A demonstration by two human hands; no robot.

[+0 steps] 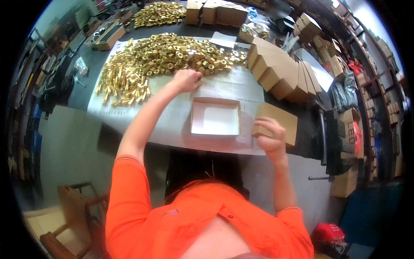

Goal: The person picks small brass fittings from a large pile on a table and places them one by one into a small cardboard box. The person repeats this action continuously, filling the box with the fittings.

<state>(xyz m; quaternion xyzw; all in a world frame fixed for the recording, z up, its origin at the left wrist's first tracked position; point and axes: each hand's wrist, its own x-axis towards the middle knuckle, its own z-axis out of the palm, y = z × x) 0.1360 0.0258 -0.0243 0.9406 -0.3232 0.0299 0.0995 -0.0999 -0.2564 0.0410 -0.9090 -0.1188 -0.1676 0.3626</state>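
Observation:
At the near edge of a heap of brass-coloured hex nuts (185, 54), my left hand (187, 81) is closed; what its fingers hold is hidden. A shallow open cardboard box (215, 98) with a white inside sits in front of me on the white sheet (172, 129). To its right, my right hand (272, 137) has its fingers curled over the near left corner of a brown cardboard box or lid (284, 118). Whether those fingers grip that piece or something small cannot be made out. Slim brass-coloured sleeves or bolts (125, 82) lie heaped left of the nuts.
A leaning row of brown cartons (276, 69) stands at the right of the table. Farther back are another brass-coloured heap (159, 14) and more cartons (217, 13). A wooden chair (79, 207) stands at lower left, and loaded shelves (366, 86) line the right.

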